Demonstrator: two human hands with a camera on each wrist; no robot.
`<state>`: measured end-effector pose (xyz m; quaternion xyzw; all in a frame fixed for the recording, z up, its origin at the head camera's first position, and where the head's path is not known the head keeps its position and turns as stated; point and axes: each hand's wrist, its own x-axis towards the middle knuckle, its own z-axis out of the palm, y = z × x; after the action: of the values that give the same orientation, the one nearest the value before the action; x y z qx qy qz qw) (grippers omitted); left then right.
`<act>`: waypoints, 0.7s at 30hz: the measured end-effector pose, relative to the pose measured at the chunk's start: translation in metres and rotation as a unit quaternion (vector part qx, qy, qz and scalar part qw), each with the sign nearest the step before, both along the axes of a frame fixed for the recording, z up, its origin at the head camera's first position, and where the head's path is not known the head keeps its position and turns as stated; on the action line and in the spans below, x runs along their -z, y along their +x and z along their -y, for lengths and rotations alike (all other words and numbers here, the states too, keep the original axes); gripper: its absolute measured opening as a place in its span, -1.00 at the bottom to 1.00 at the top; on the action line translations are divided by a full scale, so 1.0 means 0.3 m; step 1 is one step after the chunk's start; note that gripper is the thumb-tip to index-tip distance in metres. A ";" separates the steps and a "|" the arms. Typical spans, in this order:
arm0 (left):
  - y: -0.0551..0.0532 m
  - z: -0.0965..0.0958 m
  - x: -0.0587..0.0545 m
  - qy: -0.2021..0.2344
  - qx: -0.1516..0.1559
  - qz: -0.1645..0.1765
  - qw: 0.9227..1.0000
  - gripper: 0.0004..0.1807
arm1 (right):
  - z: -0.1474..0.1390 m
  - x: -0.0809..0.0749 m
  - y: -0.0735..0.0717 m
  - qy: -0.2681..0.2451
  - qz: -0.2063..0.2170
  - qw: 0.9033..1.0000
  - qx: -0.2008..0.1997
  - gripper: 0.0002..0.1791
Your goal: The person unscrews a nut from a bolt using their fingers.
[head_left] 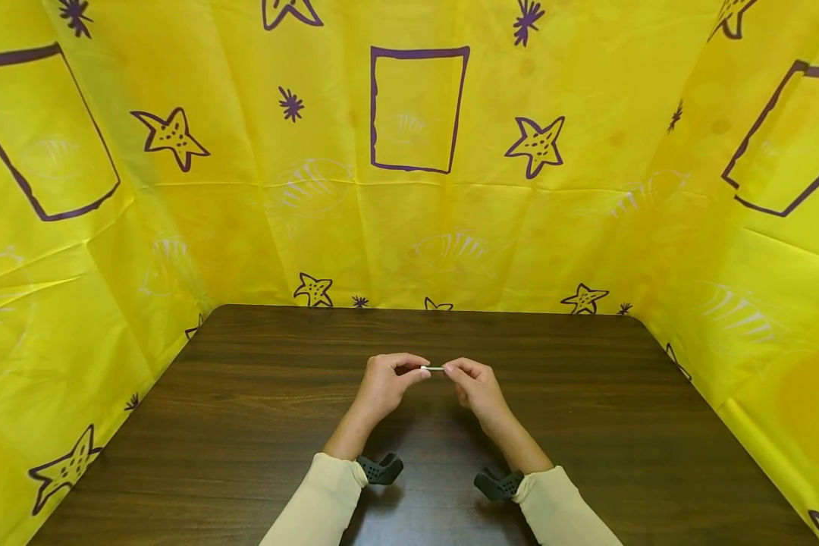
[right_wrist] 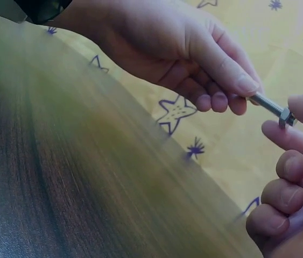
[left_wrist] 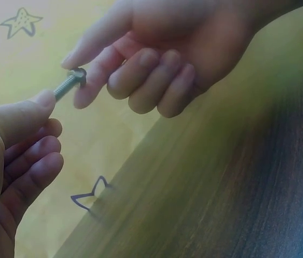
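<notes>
A metal bolt [right_wrist: 268, 104] with a hex nut [right_wrist: 285, 116] near its threaded tip is held level above the table, between both hands. My left hand [head_left: 381, 385] pinches one end of the bolt between thumb and forefinger, hiding that end. In the left wrist view, the left thumb [left_wrist: 30, 110] presses along the shank. My right hand [head_left: 476, 383] has its thumb and forefinger at the nut, one on either side. Its other fingers [right_wrist: 283, 191] are curled toward the palm.
Beneath the hands lies a dark wood-grain table [head_left: 246, 425] with rounded far corners. Yellow cloth [head_left: 409, 212] printed with starfish and fish hangs around the back and sides. Each wrist carries a black strap mount [head_left: 381, 469], next to light sleeves.
</notes>
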<state>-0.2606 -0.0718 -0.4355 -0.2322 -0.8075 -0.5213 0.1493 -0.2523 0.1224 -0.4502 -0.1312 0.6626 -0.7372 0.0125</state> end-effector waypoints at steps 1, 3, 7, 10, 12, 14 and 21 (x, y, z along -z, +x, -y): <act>0.000 0.000 0.000 0.001 0.000 -0.002 1.000 -0.88 | 0.000 0.000 0.002 -0.007 -0.005 1.000 -0.002 -0.67; -0.001 0.000 0.001 0.002 0.001 -0.006 1.000 -0.88 | 0.001 0.002 0.003 -0.019 -0.012 1.000 -0.004 -0.68; -0.003 0.001 0.003 0.002 0.004 -0.012 1.000 -0.88 | 0.000 0.005 0.004 -0.034 -0.024 0.999 -0.012 -0.70; -0.003 0.000 0.001 0.003 0.005 -0.010 1.000 -0.86 | -0.002 0.006 0.003 -0.040 -0.035 0.998 -0.016 -0.71; -0.002 0.000 -0.002 0.005 0.005 -0.005 1.000 -0.85 | -0.002 0.006 0.003 -0.044 -0.045 0.998 -0.022 -0.72; -0.002 0.000 -0.004 0.005 0.002 -0.001 1.000 -0.85 | -0.002 0.005 0.004 -0.046 -0.054 0.997 -0.025 -0.72; -0.002 0.002 -0.002 0.002 -0.003 0.009 1.000 -0.86 | -0.001 0.007 0.005 -0.059 -0.067 0.996 -0.028 -0.74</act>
<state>-0.2613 -0.0723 -0.4349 -0.2254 -0.8085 -0.5242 0.1440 -0.2507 0.1227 -0.4522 -0.1998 0.6129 -0.7642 -0.0190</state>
